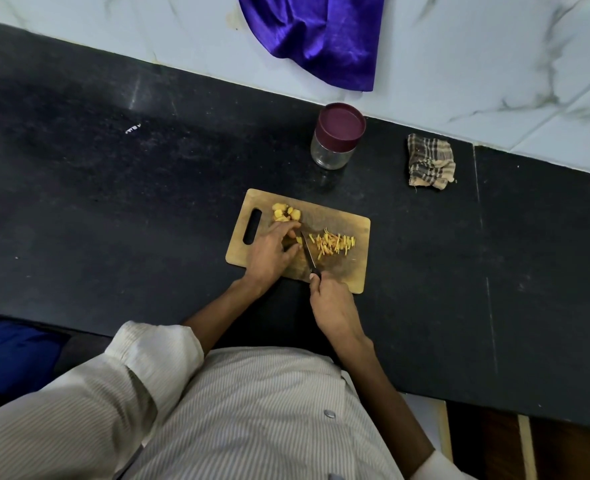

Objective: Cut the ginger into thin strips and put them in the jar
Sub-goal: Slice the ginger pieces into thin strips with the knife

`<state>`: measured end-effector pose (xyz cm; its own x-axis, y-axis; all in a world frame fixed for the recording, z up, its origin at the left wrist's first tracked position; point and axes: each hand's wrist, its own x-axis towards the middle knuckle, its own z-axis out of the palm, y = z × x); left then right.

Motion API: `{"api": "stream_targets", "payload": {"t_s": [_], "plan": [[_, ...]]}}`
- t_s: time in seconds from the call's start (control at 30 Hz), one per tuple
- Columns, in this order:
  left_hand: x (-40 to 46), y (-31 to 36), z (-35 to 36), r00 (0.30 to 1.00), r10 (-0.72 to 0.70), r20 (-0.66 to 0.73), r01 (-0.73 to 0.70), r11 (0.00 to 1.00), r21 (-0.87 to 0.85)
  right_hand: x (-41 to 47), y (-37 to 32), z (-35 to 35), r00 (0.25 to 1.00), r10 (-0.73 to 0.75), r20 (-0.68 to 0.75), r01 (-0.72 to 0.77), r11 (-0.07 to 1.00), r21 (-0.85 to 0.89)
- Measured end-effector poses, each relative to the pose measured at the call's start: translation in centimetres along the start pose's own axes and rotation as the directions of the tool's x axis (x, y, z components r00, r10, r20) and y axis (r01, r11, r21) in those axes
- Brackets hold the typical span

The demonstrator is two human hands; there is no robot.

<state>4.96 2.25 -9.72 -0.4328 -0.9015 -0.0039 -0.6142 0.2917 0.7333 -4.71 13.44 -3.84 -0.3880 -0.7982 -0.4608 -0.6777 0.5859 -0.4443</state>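
On the black stone counter [113, 202], a rectangular wooden cutting board [349, 216] with a slot handle at its 9 o'clock end; on it, toward 11 o'clock, a small heap of peeled yellow ginger chunks [285, 214]; toward 3 o'clock, a loose pile of thin yellow ginger strips [333, 243], just beside the blade. Left hand [271, 254] laid over the board's middle, fingers curled down onto a small ginger piece [299, 240] and pinning it against the wood, with only a sliver of that piece showing past the fingertips. Right hand [331, 306] at the board's 6 o'clock edge, clenched round the dark handle of a small kitchen knife [308, 252], blade running toward 12 o'clock with its edge right against the held piece. At 12 o'clock from the board, well apart from it, an upright clear glass jar [331, 154] capped with a maroon round lid [341, 125], nothing visible inside. At 2 o'clock from the board, a crumpled brown checked rag [430, 161]. Farther back, a shiny purple cloth [317, 32] lying on white marble tiles [494, 64]. At 6 o'clock, a striped pale shirt [252, 410], sleeves rolled up
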Motion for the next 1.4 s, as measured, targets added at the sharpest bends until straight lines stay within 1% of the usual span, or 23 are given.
{"api": "stream_targets", "payload": {"t_s": [0.1,0.23,0.47,0.7,0.87,1.0,1.07,1.2,1.4], "plan": [[0.0,0.0,-0.1,1.000,0.001,0.009,-0.001,1.000,-0.005,0.0,-0.4,0.4,1.000,0.010,-0.003,-0.011,0.999,-0.047],[0.0,0.1,-0.1,1.000,0.001,0.000,-0.001,1.000,0.007,-0.1,-0.8,0.8,0.999,0.045,-0.011,-0.045,0.997,-0.059],[-0.1,0.0,0.3,1.000,-0.021,-0.022,0.022,0.999,0.041,-0.3,-0.8,1.2,0.998,0.063,-0.001,-0.063,0.997,-0.047],[0.0,-0.1,0.1,1.000,-0.005,-0.019,0.006,0.999,0.033,-0.4,-0.7,1.5,0.998,0.061,0.002,-0.061,0.998,-0.029],[-0.1,0.0,0.1,1.000,0.007,-0.018,-0.006,0.999,0.048,-0.3,-0.2,0.7,0.997,0.074,-0.038,-0.076,0.997,-0.028],[-0.1,-0.1,0.0,1.000,0.008,-0.011,-0.008,0.999,0.039,-0.7,0.1,0.3,0.997,0.039,-0.064,-0.040,0.999,-0.027],[0.0,-0.1,-0.1,1.000,-0.001,-0.004,0.001,1.000,0.018,-0.6,0.2,0.2,0.997,0.044,-0.069,-0.044,0.999,-0.006],[-0.2,-0.2,-0.4,1.000,0.012,-0.018,-0.013,0.999,-0.033,-0.5,0.5,0.1,0.997,0.066,-0.049,-0.065,0.997,0.031],[-0.2,0.0,-0.4,0.999,0.005,-0.051,-0.007,0.999,-0.033,-0.4,0.1,0.5,1.000,0.023,-0.001,-0.023,1.000,0.015]]}}
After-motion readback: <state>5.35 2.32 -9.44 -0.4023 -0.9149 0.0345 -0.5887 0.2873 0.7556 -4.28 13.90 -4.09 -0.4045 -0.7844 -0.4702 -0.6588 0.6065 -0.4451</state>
